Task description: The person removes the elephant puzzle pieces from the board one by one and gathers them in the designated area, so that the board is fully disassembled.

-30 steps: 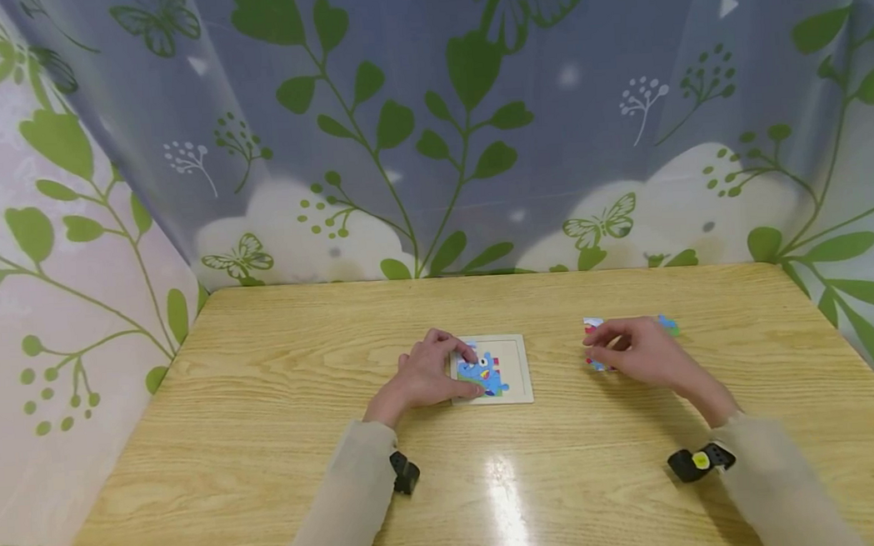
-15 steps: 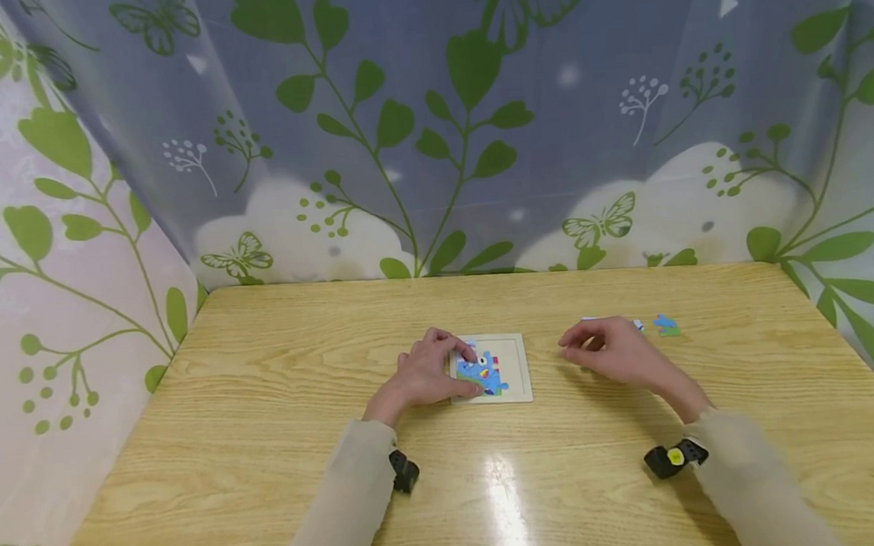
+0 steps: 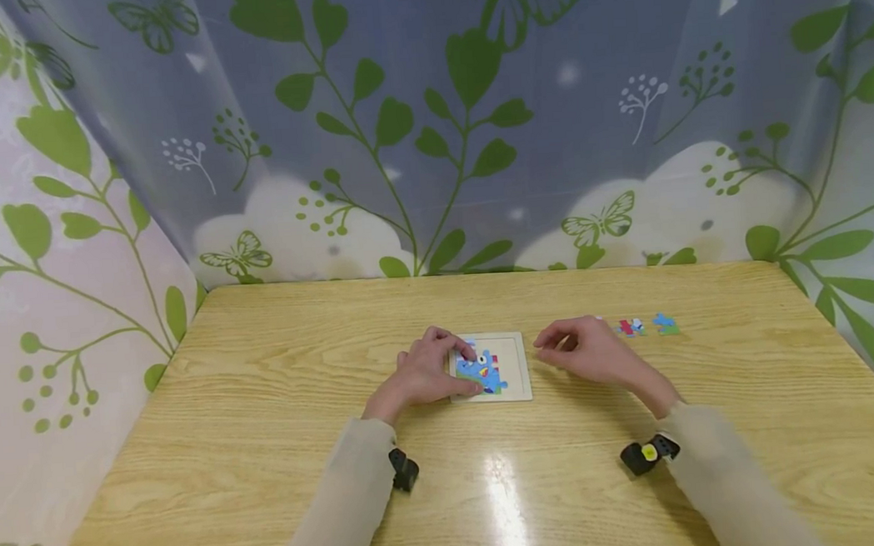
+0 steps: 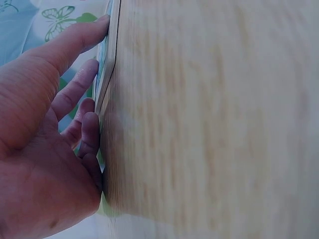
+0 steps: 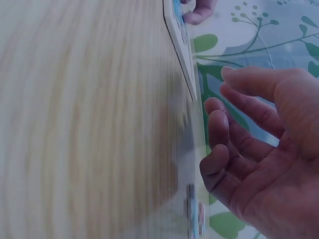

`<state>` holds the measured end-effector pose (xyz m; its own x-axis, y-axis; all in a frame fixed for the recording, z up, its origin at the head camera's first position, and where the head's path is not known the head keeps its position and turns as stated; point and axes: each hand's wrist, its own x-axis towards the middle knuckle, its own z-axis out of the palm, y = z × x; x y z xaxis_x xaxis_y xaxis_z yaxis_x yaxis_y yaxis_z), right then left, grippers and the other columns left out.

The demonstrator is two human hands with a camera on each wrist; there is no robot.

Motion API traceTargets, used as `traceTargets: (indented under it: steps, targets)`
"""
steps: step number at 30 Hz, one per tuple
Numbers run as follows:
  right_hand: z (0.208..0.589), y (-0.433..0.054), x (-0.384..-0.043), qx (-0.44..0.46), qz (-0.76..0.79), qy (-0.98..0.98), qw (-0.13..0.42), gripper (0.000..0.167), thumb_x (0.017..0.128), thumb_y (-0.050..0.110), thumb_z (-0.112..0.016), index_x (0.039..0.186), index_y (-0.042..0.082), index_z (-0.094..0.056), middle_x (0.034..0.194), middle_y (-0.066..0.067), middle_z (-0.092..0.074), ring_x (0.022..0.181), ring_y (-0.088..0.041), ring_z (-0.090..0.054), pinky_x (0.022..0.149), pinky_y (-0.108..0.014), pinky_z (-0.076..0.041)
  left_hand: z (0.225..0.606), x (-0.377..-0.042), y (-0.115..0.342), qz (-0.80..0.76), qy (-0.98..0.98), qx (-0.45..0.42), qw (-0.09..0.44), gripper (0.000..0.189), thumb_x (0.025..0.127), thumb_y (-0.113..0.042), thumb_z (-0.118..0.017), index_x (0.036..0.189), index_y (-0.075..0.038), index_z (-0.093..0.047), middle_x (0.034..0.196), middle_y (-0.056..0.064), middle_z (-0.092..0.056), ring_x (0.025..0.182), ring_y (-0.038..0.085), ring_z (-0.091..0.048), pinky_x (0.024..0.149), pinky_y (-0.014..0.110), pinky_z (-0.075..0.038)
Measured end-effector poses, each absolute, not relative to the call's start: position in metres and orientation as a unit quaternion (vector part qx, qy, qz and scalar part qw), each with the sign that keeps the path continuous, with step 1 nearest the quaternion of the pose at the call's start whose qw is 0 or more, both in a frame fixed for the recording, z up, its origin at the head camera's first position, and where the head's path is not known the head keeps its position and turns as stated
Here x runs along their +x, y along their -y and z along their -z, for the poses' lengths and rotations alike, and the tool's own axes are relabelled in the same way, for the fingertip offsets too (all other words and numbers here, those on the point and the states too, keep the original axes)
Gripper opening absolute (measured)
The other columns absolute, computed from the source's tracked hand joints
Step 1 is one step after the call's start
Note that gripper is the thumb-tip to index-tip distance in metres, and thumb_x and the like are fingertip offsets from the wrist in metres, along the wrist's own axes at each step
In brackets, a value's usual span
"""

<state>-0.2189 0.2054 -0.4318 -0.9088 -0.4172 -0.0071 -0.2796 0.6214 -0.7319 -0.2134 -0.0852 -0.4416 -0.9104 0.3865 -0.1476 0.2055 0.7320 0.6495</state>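
Observation:
A pale puzzle board [image 3: 515,368] lies on the table, its left part filled with jigsaw pieces [image 3: 482,372] showing a blue cartoon animal; its right part is bare. My left hand [image 3: 424,372] rests on the board's left side, thumb and index fingertips touching the picture. In the left wrist view the other fingers [image 4: 89,132] lie by the board's edge [image 4: 105,79]. Just right of the board hovers my right hand [image 3: 588,350], thumb and fingers loosely bent with a gap between them. Nothing shows between its fingertips in the right wrist view.
To the right lie a red-and-white puzzle piece [image 3: 631,327] and a blue-and-green one [image 3: 665,323]. A further white bit [image 3: 599,318] peeks out behind my right hand, which hides the rest. A leaf-patterned cloth [image 3: 414,141] stands along the wooden table's [image 3: 298,340] back edge.
My right hand has moved left from over the loose pieces towards the board, uncovering the red-and-white and blue-and-green pieces. The left hand and the board have stayed put.

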Motion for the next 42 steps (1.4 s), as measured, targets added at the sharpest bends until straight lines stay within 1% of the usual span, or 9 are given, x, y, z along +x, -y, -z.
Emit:
traceTargets:
  steps: [7, 12, 20, 25, 30, 39, 42]
  targets:
    - [0.437, -0.191, -0.222, -0.203, 0.390, -0.894, 0.086, 0.013, 0.096, 0.019, -0.071, 0.105, 0.011, -0.075, 0.096, -0.005, -0.073, 0.076, -0.013, -0.063, 0.065, -0.027, -0.050, 0.441, -0.214, 0.084, -0.323, -0.923, 0.158, 0.138, 0.035, 0.081, -0.042, -0.085, 0.108, -0.029, -0.067, 0.136, 0.002, -0.048, 0.126, 0.032, -0.046, 0.091, 0.046, -0.029]
    - [0.439, -0.181, -0.224, -0.214, 0.395, -0.889, 0.087, 0.012, 0.095, 0.018, -0.073, 0.104, 0.011, -0.075, 0.094, -0.005, -0.072, 0.076, -0.014, -0.062, 0.065, -0.027, -0.050, 0.441, -0.214, 0.085, -0.321, -0.924, 0.156, 0.140, 0.035, 0.081, -0.043, -0.085, 0.108, -0.029, -0.067, 0.135, 0.002, -0.048, 0.125, 0.031, -0.046, 0.091, 0.046, -0.029]
    - [0.441, -0.167, -0.225, -0.220, 0.382, -0.893, 0.092, 0.012, 0.094, 0.017, -0.073, 0.104, 0.011, -0.075, 0.092, -0.002, -0.072, 0.079, -0.013, -0.062, 0.073, -0.028, -0.051, 0.442, -0.215, 0.084, -0.320, -0.923, 0.159, 0.141, 0.035, 0.082, -0.043, -0.084, 0.109, -0.029, -0.067, 0.135, 0.002, -0.048, 0.127, 0.032, -0.046, 0.095, 0.049, -0.030]
    - [0.441, -0.160, -0.225, -0.224, 0.379, -0.892, 0.105, 0.012, 0.095, 0.018, -0.072, 0.106, 0.012, -0.074, 0.093, -0.001, -0.072, 0.081, -0.012, -0.064, 0.076, -0.030, -0.052, 0.442, -0.215, 0.084, -0.320, -0.923, 0.159, 0.140, 0.035, 0.082, -0.042, -0.084, 0.109, -0.030, -0.067, 0.134, 0.001, -0.048, 0.126, 0.031, -0.046, 0.093, 0.048, -0.030]
    - [0.439, -0.155, -0.225, -0.231, 0.375, -0.891, 0.111, 0.015, 0.095, 0.018, -0.072, 0.107, 0.009, -0.074, 0.092, -0.002, -0.071, 0.078, -0.012, -0.063, 0.074, -0.031, -0.052, 0.442, -0.215, 0.084, -0.322, -0.923, 0.159, 0.142, 0.034, 0.082, -0.043, -0.084, 0.109, -0.030, -0.067, 0.134, 0.001, -0.047, 0.127, 0.031, -0.046, 0.092, 0.047, -0.030]
    - [0.440, -0.151, -0.230, -0.233, 0.360, -0.896, 0.115, 0.017, 0.093, 0.018, -0.074, 0.107, 0.008, -0.076, 0.087, -0.002, -0.070, 0.072, -0.010, -0.059, 0.067, -0.027, -0.048, 0.443, -0.216, 0.085, -0.322, -0.922, 0.161, 0.141, 0.034, 0.082, -0.043, -0.084, 0.108, -0.030, -0.066, 0.134, 0.001, -0.047, 0.127, 0.031, -0.046, 0.092, 0.047, -0.030]
    - [0.438, -0.150, -0.231, -0.235, 0.355, -0.897, 0.121, 0.018, 0.092, 0.017, -0.075, 0.107, 0.007, -0.076, 0.086, -0.002, -0.070, 0.071, -0.011, -0.058, 0.066, -0.027, -0.047, 0.443, -0.215, 0.085, -0.322, -0.922, 0.163, 0.140, 0.034, 0.082, -0.043, -0.084, 0.109, -0.030, -0.066, 0.134, 0.002, -0.048, 0.127, 0.032, -0.046, 0.092, 0.047, -0.030]
